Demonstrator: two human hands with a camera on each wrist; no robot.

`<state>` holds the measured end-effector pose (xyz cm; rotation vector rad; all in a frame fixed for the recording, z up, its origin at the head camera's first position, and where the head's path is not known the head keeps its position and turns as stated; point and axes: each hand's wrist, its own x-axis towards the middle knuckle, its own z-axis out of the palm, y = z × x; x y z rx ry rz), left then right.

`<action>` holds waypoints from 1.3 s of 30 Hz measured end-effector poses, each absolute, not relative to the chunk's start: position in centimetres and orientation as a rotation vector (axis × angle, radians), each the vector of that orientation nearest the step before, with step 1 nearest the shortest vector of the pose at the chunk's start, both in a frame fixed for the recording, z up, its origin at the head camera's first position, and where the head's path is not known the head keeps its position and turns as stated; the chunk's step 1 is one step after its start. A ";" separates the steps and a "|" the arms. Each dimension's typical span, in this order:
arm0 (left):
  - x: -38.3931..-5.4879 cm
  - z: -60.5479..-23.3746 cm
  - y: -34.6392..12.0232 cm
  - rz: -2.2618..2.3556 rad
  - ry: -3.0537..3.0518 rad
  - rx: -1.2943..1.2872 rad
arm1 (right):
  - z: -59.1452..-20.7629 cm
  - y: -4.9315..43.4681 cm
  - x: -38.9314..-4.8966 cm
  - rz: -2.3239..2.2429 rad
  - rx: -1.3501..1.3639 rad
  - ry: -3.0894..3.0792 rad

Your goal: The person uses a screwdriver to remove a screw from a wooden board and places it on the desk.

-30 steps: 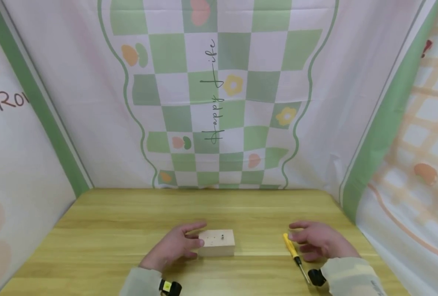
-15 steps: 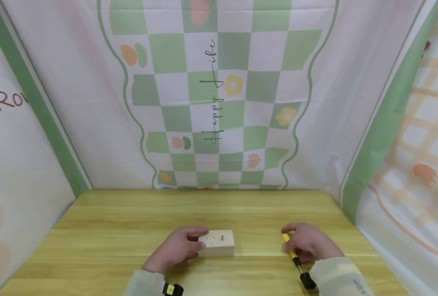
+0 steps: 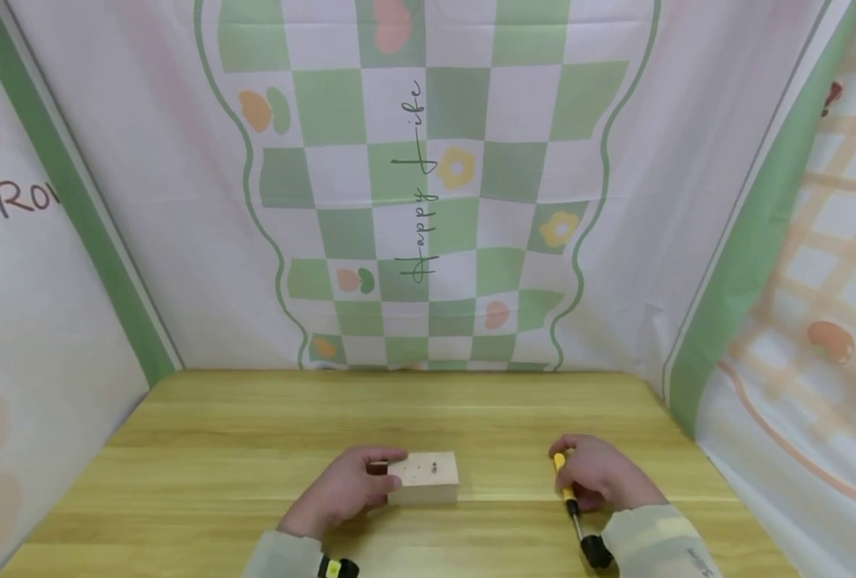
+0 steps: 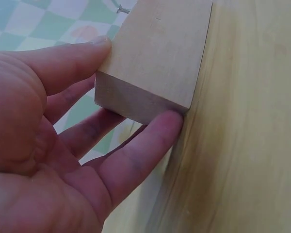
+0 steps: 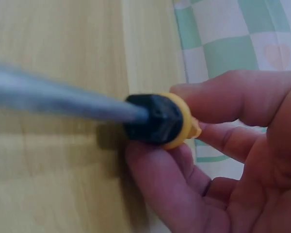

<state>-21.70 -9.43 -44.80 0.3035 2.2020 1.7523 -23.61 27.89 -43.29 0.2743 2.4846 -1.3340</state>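
Observation:
A pale wooden block (image 3: 428, 491) sits on the table, with small holes in its top and a screw (image 3: 434, 467) standing toward its right side. My left hand (image 3: 348, 486) holds the block's left end, thumb on the near edge and a finger along the far one. Seen from the left wrist, the screw (image 4: 121, 9) sticks out past the block's edge. To the right, my right hand (image 3: 597, 474) pinches the yellow handle of a screwdriver (image 3: 560, 463). Its metal shaft (image 5: 63, 99) runs from a black collar toward the camera in the right wrist view; its tip is out of frame.
The wood-grain table (image 3: 254, 409) reaches back to a hanging green-and-white checked cloth (image 3: 428, 201). More printed cloth hangs at the left (image 3: 30, 321) and right (image 3: 796, 321). Each wrist carries a small black camera, the right one (image 3: 596, 552) close to the screwdriver's shaft.
My right hand has moved slightly left and taken hold of the screwdriver, which lay on the table. My left hand's fingers have come in closer on the block, which has hardly moved.

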 end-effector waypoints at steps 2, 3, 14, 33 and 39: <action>-21.6 -44.9 -9.4 1.754 2.202 0.298 | -43.6 28.2 -23.8 -1.444 0.296 2.435; -21.5 -44.9 -9.4 1.752 2.205 0.295 | -43.8 28.4 -24.0 -1.496 0.303 2.407; -21.4 -45.1 -9.4 1.761 2.196 0.285 | -42.8 27.9 -25.0 -2.275 0.229 1.867; -21.7 -45.0 -9.4 1.773 2.179 0.265 | -35.6 18.9 -24.4 -2.683 0.000 1.696; -21.7 -44.9 -9.4 1.772 2.179 0.229 | -35.6 16.7 -24.1 -2.687 -0.039 1.801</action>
